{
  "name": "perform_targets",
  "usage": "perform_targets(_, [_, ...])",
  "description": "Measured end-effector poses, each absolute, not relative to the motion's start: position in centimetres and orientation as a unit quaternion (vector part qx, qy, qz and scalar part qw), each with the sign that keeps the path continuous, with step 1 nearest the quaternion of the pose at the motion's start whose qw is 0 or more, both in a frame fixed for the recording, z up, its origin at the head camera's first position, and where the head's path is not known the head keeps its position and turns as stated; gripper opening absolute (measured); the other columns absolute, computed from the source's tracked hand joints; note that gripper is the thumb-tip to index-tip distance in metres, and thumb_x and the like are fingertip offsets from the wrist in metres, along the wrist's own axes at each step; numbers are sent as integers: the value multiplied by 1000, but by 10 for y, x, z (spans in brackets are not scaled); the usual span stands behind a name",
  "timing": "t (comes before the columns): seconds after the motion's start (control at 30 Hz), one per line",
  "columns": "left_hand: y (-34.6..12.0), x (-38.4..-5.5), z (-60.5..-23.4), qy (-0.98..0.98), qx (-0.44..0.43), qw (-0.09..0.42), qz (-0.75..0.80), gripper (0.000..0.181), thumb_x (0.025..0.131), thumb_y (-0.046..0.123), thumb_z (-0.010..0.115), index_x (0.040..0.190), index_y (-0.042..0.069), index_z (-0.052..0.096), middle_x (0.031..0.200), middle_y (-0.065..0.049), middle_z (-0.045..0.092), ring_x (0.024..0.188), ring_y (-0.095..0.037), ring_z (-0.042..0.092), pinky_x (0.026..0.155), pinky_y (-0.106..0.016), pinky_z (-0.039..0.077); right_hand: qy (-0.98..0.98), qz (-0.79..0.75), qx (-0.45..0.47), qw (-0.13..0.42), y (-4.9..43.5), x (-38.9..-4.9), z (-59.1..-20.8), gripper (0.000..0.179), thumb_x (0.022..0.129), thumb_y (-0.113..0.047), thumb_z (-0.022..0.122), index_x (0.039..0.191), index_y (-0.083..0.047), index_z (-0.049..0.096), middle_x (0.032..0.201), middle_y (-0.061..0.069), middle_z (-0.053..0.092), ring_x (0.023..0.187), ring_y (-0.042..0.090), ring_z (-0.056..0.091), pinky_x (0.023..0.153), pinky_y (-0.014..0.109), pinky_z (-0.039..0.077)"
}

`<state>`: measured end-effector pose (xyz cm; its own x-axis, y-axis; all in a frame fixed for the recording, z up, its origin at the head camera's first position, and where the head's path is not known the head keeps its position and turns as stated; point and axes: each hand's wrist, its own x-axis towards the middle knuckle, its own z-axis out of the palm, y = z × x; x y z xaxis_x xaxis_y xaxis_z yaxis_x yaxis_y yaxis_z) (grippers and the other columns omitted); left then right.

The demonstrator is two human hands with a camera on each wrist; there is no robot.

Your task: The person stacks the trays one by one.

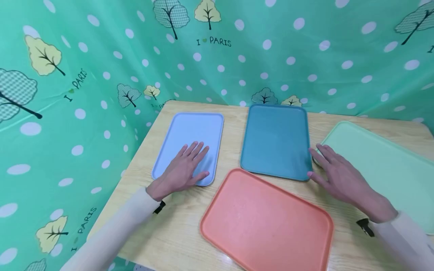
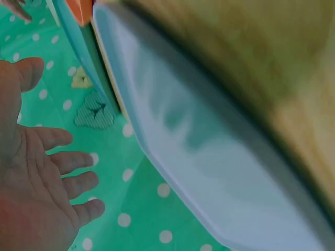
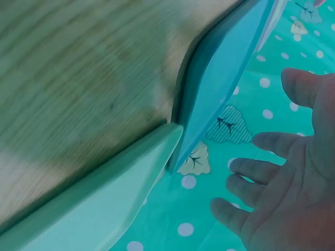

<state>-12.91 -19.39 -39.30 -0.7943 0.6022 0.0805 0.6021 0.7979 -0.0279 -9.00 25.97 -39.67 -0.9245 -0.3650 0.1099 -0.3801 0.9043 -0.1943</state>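
My left hand [image 1: 184,167], its fingers spread, hovers over the light blue tray [image 1: 200,128] at the left of the table. The left wrist view shows that palm with nothing in it, and the hand's shadow falls on the tray. My right hand [image 1: 342,177] holds nothing, its fingers extended between the teal tray [image 1: 276,139] and the pale green tray [image 1: 383,165]. In the right wrist view the two trays' corners meet near the fingers [image 3: 256,170]. A coral red tray [image 1: 268,222] lies between my forearms, close to the front of the table.
All the trays rest on a light wooden table [image 1: 135,226]. Behind and to the left hangs a green curtain [image 1: 112,49] with white dots and trees. A dark strap piece [image 1: 365,227] sticks out below my right wrist, another [image 1: 159,207] below the left.
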Motion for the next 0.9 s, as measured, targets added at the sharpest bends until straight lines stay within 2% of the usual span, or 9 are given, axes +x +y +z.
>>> perform_targets(0.17, [-192,-113,-395,-943,-330,43,-1,72,90,53,45,145,11,26,149,-12,32,139,-29,27,112,-47,22,-973,109,200,31,252,-85,-396,75,86,-42,59,145,-8,26,145,22,31,135,39,28,97,58,34])
perform_targets(0.33, [-191,-104,-395,-939,-340,58,-19,67,90,52,46,141,9,36,141,-12,44,133,-28,38,108,-44,30,-973,103,205,36,245,-81,-397,70,85,-41,61,140,-4,36,138,24,40,122,42,42,88,58,42])
perform_targets(0.43, [-189,-101,-396,-933,-348,81,-40,58,89,48,52,131,8,49,125,-10,56,120,-26,50,101,-41,38,-972,104,207,38,242,-78,-398,65,86,-41,60,135,-2,42,132,24,45,117,42,46,84,56,45])
perform_targets(0.57, [-187,-99,-397,-924,-362,108,-53,43,87,42,57,113,8,60,104,-6,64,98,-21,58,84,-35,47,-972,103,208,32,238,-75,-399,60,88,-42,57,132,-2,46,126,25,50,114,42,49,82,56,46])
perform_targets(0.77, [-186,-90,-399,-918,-375,110,-66,29,86,38,60,93,10,64,80,1,63,72,-12,56,66,-27,48,-972,104,210,3,233,-73,-397,55,90,-42,55,126,-1,49,117,27,56,106,42,54,79,53,48])
perform_targets(0.9, [-186,-82,-404,-917,-381,94,-71,26,86,37,60,81,12,60,65,5,55,57,-6,46,53,-23,42,-972,109,207,-18,229,-70,-396,45,89,-41,56,112,-2,58,100,18,63,88,31,61,69,45,51])
